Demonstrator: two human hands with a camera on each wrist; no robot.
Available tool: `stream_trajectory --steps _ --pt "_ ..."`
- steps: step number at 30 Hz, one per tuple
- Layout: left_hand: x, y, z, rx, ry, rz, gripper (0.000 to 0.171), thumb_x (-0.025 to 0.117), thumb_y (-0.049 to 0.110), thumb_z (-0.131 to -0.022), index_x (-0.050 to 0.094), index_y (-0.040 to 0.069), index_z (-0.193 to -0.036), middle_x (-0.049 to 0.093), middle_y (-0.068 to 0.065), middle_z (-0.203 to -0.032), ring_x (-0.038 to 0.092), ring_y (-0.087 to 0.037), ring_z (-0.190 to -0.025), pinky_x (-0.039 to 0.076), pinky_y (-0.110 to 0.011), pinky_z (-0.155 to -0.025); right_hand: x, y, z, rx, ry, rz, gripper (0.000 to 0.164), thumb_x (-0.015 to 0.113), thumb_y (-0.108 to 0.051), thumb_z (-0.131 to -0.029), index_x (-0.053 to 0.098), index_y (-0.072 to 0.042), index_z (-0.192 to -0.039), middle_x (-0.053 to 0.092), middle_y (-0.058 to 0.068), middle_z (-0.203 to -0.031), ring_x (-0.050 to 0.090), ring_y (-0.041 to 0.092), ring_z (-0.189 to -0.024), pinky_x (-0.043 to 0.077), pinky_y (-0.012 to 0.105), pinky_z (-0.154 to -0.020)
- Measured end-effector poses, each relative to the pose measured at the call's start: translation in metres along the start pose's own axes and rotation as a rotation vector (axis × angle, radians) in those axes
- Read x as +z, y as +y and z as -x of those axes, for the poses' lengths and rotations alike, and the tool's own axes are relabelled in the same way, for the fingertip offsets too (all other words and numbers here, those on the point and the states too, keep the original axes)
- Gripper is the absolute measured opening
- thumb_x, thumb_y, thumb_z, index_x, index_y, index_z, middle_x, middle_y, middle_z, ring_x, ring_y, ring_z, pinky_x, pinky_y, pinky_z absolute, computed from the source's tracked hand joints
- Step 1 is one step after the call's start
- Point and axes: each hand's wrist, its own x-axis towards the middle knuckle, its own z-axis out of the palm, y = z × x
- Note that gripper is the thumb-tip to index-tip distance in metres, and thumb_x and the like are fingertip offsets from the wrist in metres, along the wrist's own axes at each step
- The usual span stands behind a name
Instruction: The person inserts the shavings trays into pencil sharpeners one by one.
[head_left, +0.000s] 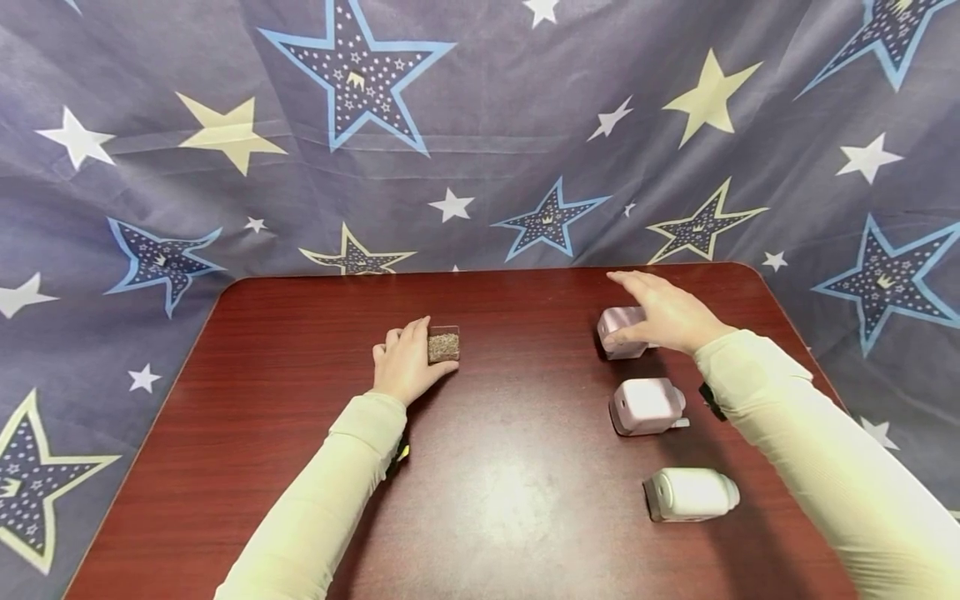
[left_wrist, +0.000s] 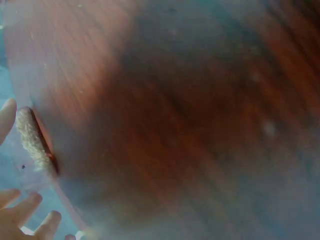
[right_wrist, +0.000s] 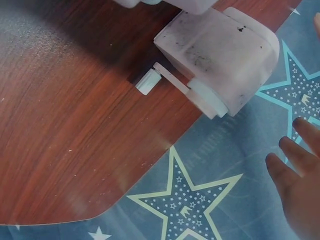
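My left hand (head_left: 408, 360) reaches around a small clear box (head_left: 444, 331) partly filled with brownish pencil shavings, on the table. Its thumb lies along the near side and the fingers are spread at the left. In the left wrist view, the shavings (left_wrist: 33, 140) show between thumb and fingers, apart from the fingertips. My right hand (head_left: 663, 317) spreads its fingers over the farthest pencil sharpener (head_left: 621, 321), pink with a crank handle, the thumb overlapping its front. The right wrist view shows that sharpener's body (right_wrist: 215, 50) and its crank (right_wrist: 172, 82), away from the visible fingers.
A second pink pencil sharpener (head_left: 647, 405) sits nearer on the right, and a pale white-green one (head_left: 692, 493) nearer still. The dark red wooden table (head_left: 510, 467) ends at the back against a grey star-patterned cloth (head_left: 480, 108).
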Motion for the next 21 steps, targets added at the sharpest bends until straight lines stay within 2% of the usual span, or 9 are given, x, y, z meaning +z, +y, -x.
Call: stream_trajectory --steps 10,17,21 --pt "0.002 -0.010 0.000 -0.050 -0.045 0.028 0.086 0.072 0.044 -0.084 0.043 0.001 -0.153 0.057 -0.022 -0.145 0.050 -0.040 -0.128 0.035 -0.059 -0.095 0.004 0.005 -0.007 0.036 -0.042 -0.029 0.104 0.083 -0.044 -0.071 0.040 0.004 -0.152 0.044 0.031 -0.152 0.039 0.045 -0.141 0.030 0.057 -0.113" --pt "0.003 -0.010 -0.001 -0.038 -0.034 0.035 0.080 0.071 0.043 -0.086 0.047 0.003 -0.151 0.059 -0.020 -0.143 0.052 -0.039 -0.125 0.037 -0.059 -0.092 0.010 0.006 -0.014 0.057 -0.100 -0.060 0.103 0.084 -0.040 -0.071 0.040 0.006 -0.151 0.043 0.032 -0.152 0.040 0.045 -0.140 0.031 0.056 -0.113" --pt "0.005 -0.009 -0.002 -0.025 -0.013 -0.001 0.077 0.071 0.046 -0.085 0.052 0.005 -0.149 0.062 -0.018 -0.140 0.055 -0.037 -0.121 0.039 -0.058 -0.090 0.018 0.007 -0.016 0.080 -0.134 -0.078 0.102 0.086 -0.038 -0.068 0.043 0.009 -0.148 0.047 0.034 -0.148 0.045 0.046 -0.135 0.034 0.056 -0.111"
